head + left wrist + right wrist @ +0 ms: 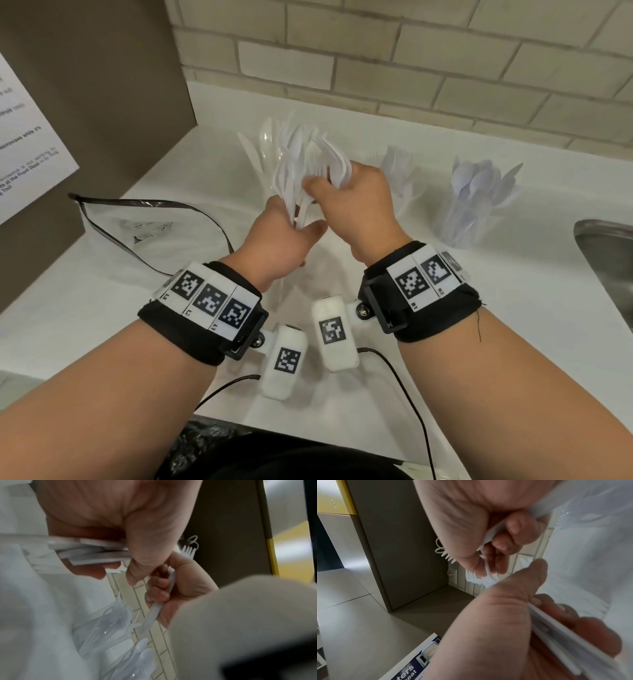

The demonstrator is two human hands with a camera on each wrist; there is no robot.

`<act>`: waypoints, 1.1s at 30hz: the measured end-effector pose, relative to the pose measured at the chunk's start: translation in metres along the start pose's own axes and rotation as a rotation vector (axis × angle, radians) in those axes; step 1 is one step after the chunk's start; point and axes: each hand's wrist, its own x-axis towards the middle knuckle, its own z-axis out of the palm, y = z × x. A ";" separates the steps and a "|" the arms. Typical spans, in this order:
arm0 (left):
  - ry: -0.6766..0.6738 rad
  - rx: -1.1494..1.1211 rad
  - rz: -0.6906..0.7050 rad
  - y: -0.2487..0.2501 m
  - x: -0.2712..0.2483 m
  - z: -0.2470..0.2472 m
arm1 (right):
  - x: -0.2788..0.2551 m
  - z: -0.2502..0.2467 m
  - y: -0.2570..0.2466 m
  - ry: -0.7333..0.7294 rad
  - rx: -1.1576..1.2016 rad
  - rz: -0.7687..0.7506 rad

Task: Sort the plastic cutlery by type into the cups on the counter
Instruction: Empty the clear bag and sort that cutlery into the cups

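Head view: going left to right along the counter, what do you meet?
White printed paper sheet → clear plastic zip bag → left hand's bundle of white plastic cutlery → clear cup of white spoons → steel sink rim.

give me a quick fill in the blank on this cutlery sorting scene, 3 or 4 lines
1. The left hand grips a mixed ____ of white plastic cutlery.
2. The right hand holds a white plastic ____ by its handle, tines showing past the fist in the left wrist view.
3. The cup of spoons stands on the counter to the ____ of both hands.
4. At the head view's right edge is a metal ____.

Missing words: bundle; fork; right; sink
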 end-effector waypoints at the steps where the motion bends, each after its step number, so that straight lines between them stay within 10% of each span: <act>1: -0.025 -0.046 -0.015 -0.001 0.000 0.000 | 0.001 0.000 0.001 0.023 0.020 0.012; 8: -0.070 -0.078 -0.052 -0.003 -0.007 -0.002 | 0.009 -0.021 -0.015 0.230 0.384 -0.057; 19: -0.119 0.124 0.061 0.001 -0.012 -0.004 | 0.018 -0.042 -0.007 -0.188 0.244 0.057; 33: -0.142 0.182 0.061 0.007 -0.013 -0.003 | 0.021 -0.044 -0.004 -0.171 0.285 -0.005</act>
